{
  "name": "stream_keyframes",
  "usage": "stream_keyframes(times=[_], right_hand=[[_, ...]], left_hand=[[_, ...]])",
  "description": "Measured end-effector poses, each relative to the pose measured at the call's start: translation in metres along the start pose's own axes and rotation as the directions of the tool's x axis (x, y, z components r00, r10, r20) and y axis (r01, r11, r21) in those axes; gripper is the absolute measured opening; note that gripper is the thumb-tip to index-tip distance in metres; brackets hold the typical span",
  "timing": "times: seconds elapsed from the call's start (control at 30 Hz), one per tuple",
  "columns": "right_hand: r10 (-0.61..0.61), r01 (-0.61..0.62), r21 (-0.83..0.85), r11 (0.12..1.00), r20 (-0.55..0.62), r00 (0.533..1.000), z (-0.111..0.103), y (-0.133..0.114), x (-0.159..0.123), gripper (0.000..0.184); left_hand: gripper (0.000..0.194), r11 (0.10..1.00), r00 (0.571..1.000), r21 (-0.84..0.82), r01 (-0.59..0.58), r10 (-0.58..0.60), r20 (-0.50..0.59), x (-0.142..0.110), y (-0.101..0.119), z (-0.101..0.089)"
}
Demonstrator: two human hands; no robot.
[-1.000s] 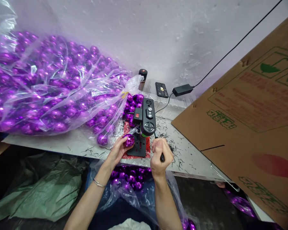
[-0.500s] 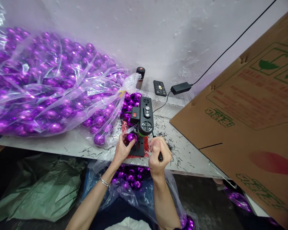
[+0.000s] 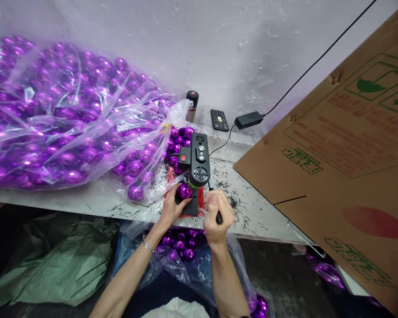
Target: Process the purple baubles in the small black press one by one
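My left hand [image 3: 171,206] has its fingers and thumb around a shiny purple faceted ball [image 3: 185,191]. The ball is on the black base plate [image 3: 193,206], under the head of a small black bench machine [image 3: 199,160] that looks like a mini drill press. What touches the ball from above is hidden by the machine's head. Wrapped round the black-gripped lever [image 3: 219,217] on the machine's right side is my right hand [image 3: 219,214], its fingers closed. A red sheet [image 3: 200,197] shows beneath the base plate.
A tied clear bag [image 3: 69,128] of purple balls fills the left. Below the table edge, more balls [image 3: 179,245] lie in an open plastic bag. A phone [image 3: 219,120], a power adapter [image 3: 248,119] and a dark cylinder [image 3: 192,106] stand behind. A large carton [image 3: 338,163] leans in from the right.
My left hand has moved right with the purple ball, from the base plate's left edge to under the machine's head. My right hand has stayed on the lever. The view has shifted slightly.
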State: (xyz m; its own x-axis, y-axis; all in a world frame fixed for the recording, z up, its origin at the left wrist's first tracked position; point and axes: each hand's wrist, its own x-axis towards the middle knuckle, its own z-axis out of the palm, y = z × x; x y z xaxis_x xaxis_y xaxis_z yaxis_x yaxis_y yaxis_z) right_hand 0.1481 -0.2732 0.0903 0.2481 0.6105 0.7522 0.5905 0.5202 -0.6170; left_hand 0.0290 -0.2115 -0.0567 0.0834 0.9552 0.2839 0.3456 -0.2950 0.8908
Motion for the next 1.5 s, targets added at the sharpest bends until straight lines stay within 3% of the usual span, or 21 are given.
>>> stream_keyframes(times=[0.2, 0.37, 0.57, 0.77, 1.07, 1.5], right_hand=[[-0.011, 0.011, -0.011, 1.0, 0.016, 1.0, -0.001, 0.0, -0.001, 0.032], [-0.029, 0.029, 0.002, 1.0, 0.018, 0.999, 0.0, 0.002, -0.004, 0.031], [-0.075, 0.075, -0.035, 0.997, 0.003, 0.997, 0.0, 0.007, -0.009, 0.031], [-0.085, 0.084, -0.034, 0.996, -0.03, 0.996, 0.006, 0.016, -0.023, 0.031], [-0.161, 0.156, -0.063, 0.986, -0.085, 0.983, 0.017, 0.043, -0.046, 0.032], [-0.188, 0.181, -0.064, 0.981, -0.134, 0.973, 0.023, 0.053, -0.053, 0.038]], left_hand=[[0.051, 0.996, 0.995, 0.007, -0.091, 0.09, 0.044, -0.001, 0.002, 0.001], [0.054, 0.999, 0.997, 0.004, -0.04, 0.04, 0.065, 0.002, 0.005, 0.002], [0.046, 0.996, 0.992, 0.026, -0.081, 0.078, 0.099, 0.001, 0.004, 0.0], [0.054, 0.997, 0.996, 0.076, -0.03, 0.024, 0.088, -0.002, -0.001, 0.002], [0.052, 0.999, 0.996, 0.024, -0.024, 0.021, 0.092, -0.001, 0.002, 0.002], [0.052, 1.0, 0.998, 0.019, -0.01, 0.009, 0.066, -0.003, 0.002, 0.003]])
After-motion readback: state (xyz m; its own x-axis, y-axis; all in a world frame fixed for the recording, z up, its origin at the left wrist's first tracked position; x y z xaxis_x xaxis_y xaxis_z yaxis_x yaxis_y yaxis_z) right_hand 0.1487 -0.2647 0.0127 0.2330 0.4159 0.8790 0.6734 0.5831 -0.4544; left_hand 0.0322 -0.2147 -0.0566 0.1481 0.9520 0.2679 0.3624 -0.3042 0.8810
